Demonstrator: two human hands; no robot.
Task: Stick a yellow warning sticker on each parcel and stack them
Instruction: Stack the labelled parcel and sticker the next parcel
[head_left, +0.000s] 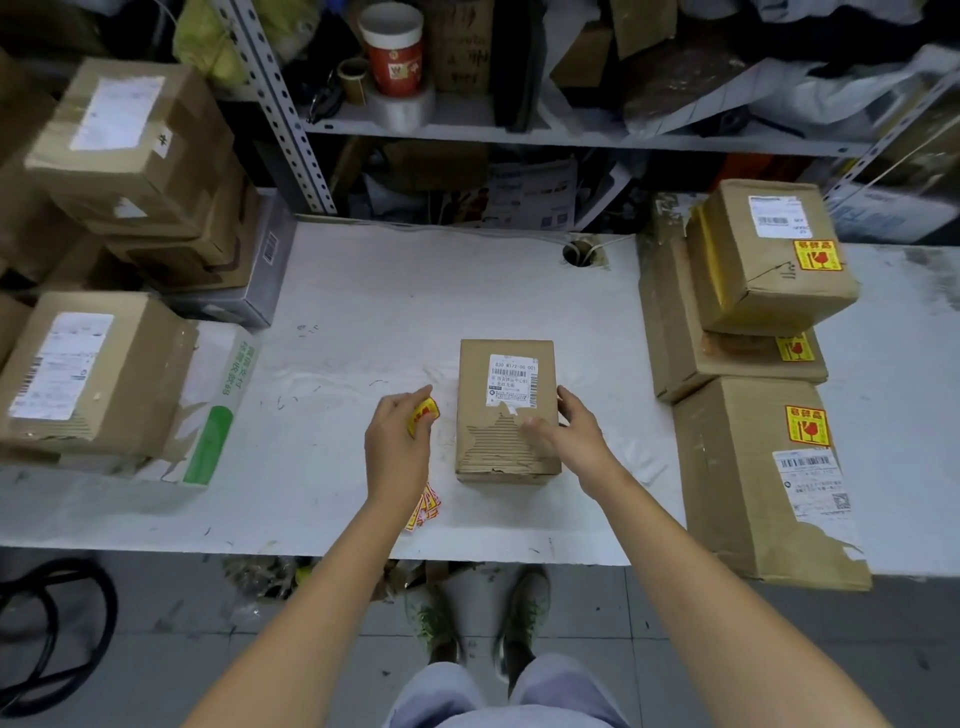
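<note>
A small cardboard parcel (506, 415) with a white shipping label and torn top lies in the middle of the white table (363, 312). My right hand (569, 428) grips its right edge, thumb on top. My left hand (397, 441) pinches a curled yellow warning sticker (423, 413) just left of the parcel. A strip of more yellow stickers (426, 506) lies on the table under my left wrist. At the right stand three stacked parcels (763, 270) that carry yellow stickers, the lowest one (763, 478) nearest the table's front edge.
Unstickered cardboard boxes (130, 150) pile up at the left, one (88, 374) on a white and green bag. A metal shelf (519, 130) with a red cup, tape rolls and clutter runs behind. A cable hole (579, 254) sits in the table.
</note>
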